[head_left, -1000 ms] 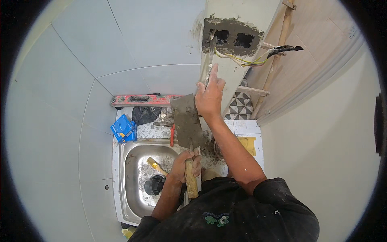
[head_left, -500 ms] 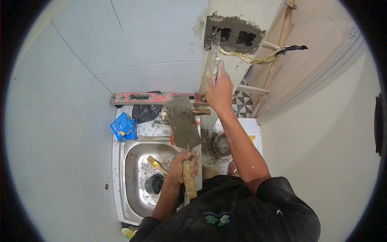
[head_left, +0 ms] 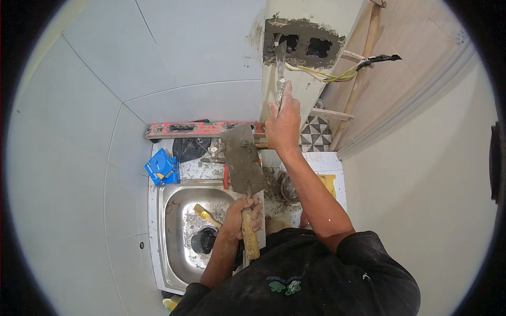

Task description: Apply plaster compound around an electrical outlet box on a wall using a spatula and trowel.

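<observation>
My right hand (head_left: 284, 125) grips a narrow putty knife (head_left: 281, 66), its index finger stretched along the tool. The blade's tip rests at the left end of a wet grey mortar patch (head_left: 302, 45), beside the left of two dark box openings (head_left: 319, 48) in the wall. Below and to the left, my left hand (head_left: 237, 217) is closed around the wooden handle of a broad trowel (head_left: 241, 163). Mortar smears its flat blade, with a small lump near the far end. Yellow and white wires (head_left: 321, 77) hang out just under the patch.
Under the trowel lie a red spirit level (head_left: 182, 129), a black plastic bag (head_left: 188, 149) and a blue box (head_left: 162, 167). A steel sink (head_left: 174, 263) holds a paintbrush (head_left: 206, 215) and a black drain fitting (head_left: 202, 240). A wooden ladder (head_left: 363, 79) leans at right.
The putty knife and my right hand have shifted slightly left relative to the mortar patch. My left hand still holds the trowel, now a little further right.
</observation>
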